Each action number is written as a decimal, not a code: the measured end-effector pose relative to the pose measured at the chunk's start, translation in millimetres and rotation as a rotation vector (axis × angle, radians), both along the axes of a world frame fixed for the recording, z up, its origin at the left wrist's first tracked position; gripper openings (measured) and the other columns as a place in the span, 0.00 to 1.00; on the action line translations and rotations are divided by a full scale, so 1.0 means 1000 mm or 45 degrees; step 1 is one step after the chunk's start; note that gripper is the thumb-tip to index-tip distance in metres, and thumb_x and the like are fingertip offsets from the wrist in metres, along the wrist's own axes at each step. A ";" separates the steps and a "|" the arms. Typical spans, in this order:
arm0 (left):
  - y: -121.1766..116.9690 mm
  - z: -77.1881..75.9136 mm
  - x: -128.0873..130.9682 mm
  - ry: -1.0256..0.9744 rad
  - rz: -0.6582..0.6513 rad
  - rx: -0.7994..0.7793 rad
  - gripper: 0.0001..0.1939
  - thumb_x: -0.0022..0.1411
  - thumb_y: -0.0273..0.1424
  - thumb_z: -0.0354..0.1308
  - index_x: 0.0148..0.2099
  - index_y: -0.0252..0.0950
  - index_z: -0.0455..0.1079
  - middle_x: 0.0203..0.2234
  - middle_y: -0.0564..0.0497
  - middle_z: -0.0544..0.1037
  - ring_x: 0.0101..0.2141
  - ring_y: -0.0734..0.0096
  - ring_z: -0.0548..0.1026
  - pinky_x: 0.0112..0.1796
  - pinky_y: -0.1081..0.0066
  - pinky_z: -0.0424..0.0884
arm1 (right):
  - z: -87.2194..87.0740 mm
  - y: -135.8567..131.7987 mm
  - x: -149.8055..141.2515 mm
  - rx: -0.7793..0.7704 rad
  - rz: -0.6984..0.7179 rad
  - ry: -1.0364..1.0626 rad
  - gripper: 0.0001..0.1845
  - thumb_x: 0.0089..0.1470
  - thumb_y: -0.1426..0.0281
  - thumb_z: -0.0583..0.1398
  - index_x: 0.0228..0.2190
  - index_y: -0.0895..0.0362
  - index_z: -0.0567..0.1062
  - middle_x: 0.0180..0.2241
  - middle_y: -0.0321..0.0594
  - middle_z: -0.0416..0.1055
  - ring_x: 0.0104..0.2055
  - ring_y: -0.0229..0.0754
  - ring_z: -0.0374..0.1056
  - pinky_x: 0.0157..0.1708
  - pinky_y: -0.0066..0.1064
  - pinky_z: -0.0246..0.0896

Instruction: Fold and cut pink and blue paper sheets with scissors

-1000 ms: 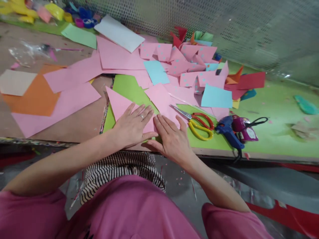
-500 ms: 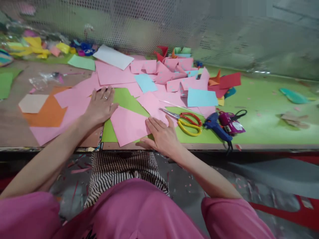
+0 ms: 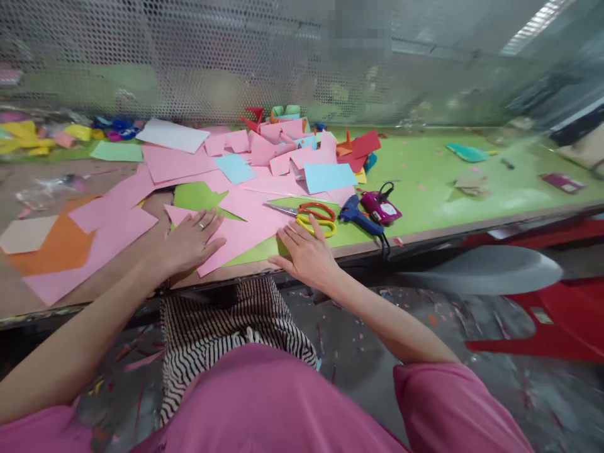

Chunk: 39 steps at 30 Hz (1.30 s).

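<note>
A pink paper sheet (image 3: 231, 240) lies on the green surface in front of me. My left hand (image 3: 191, 239), a ring on one finger, rests flat on the sheet's left part with the fingers stretched out. Close to the table's front edge, my right hand (image 3: 306, 251) lies flat, fingers spread, by the sheet's right side and touching or nearly touching the yellow handle of the scissors (image 3: 317, 211). These scissors have one red and one yellow handle, and their blades lie over pink paper. Neither hand grips anything.
Right of the scissors are a blue glue gun (image 3: 358, 217) and a purple box (image 3: 381, 207). Folded pink pieces (image 3: 274, 148) and a light blue sheet (image 3: 329, 177) lie behind. Orange paper (image 3: 70, 245) is at left. A red chair (image 3: 561, 321) stands at right.
The view has turned to the right. My left hand has moved from beside the pink sheet onto its left part. My right hand stays flat, now nearer the scissors' handles.
</note>
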<state>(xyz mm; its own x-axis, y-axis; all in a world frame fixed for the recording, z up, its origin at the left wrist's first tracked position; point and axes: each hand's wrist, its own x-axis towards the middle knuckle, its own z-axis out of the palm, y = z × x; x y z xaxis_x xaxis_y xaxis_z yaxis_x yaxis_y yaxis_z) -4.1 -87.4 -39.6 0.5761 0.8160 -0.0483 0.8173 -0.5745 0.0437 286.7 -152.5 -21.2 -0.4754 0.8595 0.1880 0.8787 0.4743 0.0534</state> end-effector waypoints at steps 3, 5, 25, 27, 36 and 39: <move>0.003 -0.002 -0.001 0.007 -0.004 0.040 0.32 0.74 0.39 0.36 0.73 0.26 0.54 0.71 0.33 0.57 0.71 0.48 0.55 0.67 0.46 0.53 | -0.005 0.003 -0.020 0.016 0.095 0.048 0.37 0.68 0.46 0.47 0.64 0.58 0.67 0.65 0.47 0.67 0.70 0.51 0.59 0.74 0.54 0.33; 0.008 -0.004 -0.007 0.029 0.025 0.030 0.33 0.74 0.41 0.37 0.73 0.29 0.53 0.72 0.35 0.56 0.71 0.50 0.54 0.67 0.48 0.52 | -0.009 0.007 -0.031 -0.019 0.140 0.064 0.36 0.68 0.47 0.48 0.64 0.59 0.68 0.65 0.48 0.67 0.68 0.50 0.61 0.74 0.52 0.35; 0.062 0.038 -0.026 -0.155 0.244 -0.135 0.17 0.55 0.41 0.58 0.42 0.38 0.79 0.39 0.41 0.84 0.41 0.51 0.79 0.42 0.58 0.70 | 0.021 0.080 -0.069 -0.212 0.094 0.112 0.23 0.67 0.63 0.54 0.57 0.59 0.74 0.52 0.51 0.78 0.54 0.55 0.69 0.54 0.46 0.62; 0.062 0.041 -0.028 -0.178 0.234 -0.197 0.14 0.53 0.41 0.59 0.38 0.39 0.78 0.33 0.44 0.83 0.35 0.57 0.78 0.36 0.64 0.69 | 0.021 0.083 -0.069 -0.235 0.100 0.114 0.24 0.66 0.62 0.55 0.58 0.59 0.73 0.53 0.51 0.77 0.54 0.56 0.68 0.54 0.47 0.62; 0.016 0.064 -0.031 -1.037 0.561 -0.037 0.24 0.62 0.38 0.53 0.58 0.35 0.64 0.43 0.43 0.79 0.39 0.64 0.78 0.41 0.64 0.75 | 0.054 0.065 -0.077 0.047 0.139 0.645 0.21 0.69 0.57 0.54 0.46 0.60 0.75 0.42 0.48 0.77 0.46 0.47 0.70 0.49 0.38 0.63; -0.012 0.051 -0.002 -1.528 0.624 -0.043 0.33 0.62 0.37 0.55 0.66 0.36 0.49 0.49 0.40 0.76 0.45 0.63 0.79 0.44 0.61 0.78 | 0.063 0.060 -0.092 -0.280 0.248 0.826 0.26 0.68 0.51 0.53 0.51 0.61 0.71 0.44 0.46 0.78 0.43 0.42 0.73 0.43 0.33 0.64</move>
<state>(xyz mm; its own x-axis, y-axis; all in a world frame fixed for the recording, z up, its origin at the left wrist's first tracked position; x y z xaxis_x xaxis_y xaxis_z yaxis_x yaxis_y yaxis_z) -6.3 -99.7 11.5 -0.0829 0.9614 0.2624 0.3815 -0.2126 0.8996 194.8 -92.7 41.5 -0.4750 0.8209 0.3169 0.5988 0.5655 -0.5671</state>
